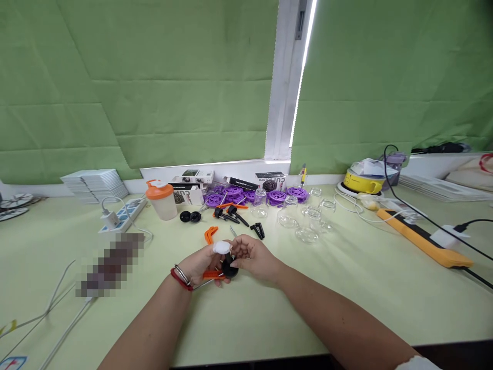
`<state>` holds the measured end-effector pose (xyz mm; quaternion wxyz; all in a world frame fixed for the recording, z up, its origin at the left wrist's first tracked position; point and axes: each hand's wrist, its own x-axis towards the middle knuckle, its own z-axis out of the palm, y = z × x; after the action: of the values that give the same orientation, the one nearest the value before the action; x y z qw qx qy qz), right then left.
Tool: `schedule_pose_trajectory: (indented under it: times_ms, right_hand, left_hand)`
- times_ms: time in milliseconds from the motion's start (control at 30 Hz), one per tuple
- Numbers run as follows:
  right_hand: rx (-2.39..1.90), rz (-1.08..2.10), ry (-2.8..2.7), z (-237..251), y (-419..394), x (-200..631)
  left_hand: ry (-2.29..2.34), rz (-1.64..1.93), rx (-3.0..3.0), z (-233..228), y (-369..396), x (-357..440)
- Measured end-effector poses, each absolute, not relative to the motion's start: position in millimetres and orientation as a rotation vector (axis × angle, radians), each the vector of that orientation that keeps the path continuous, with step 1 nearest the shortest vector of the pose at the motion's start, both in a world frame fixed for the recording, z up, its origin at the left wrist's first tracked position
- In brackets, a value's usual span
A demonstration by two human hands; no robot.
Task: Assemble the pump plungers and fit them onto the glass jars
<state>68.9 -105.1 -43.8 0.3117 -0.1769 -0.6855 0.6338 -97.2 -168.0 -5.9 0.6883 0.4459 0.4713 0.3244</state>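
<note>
Both my hands meet over the middle of the green table. My left hand holds a small assembly: a black round part with an orange lever sticking out to the left. A white cap sits at my left fingertips above it. My right hand pinches the black part from the right. A red band and a metal bangle circle my left wrist.
Behind my hands lie an orange clip, black parts, purple discs, clear glass pieces, small boxes and an orange-lidded shaker. Power strips sit left and right; cables trail both sides.
</note>
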Motion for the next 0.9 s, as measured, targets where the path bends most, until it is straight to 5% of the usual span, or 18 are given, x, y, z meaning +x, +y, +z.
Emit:
schedule_pose_trajectory:
  times_ms: [900]
  right_hand:
    - [-0.432,1.73,-1.792,-48.1,-102.6,67.7]
  left_hand:
    - [1.055,0.749,0.988,-3.0,-170.6,-93.8]
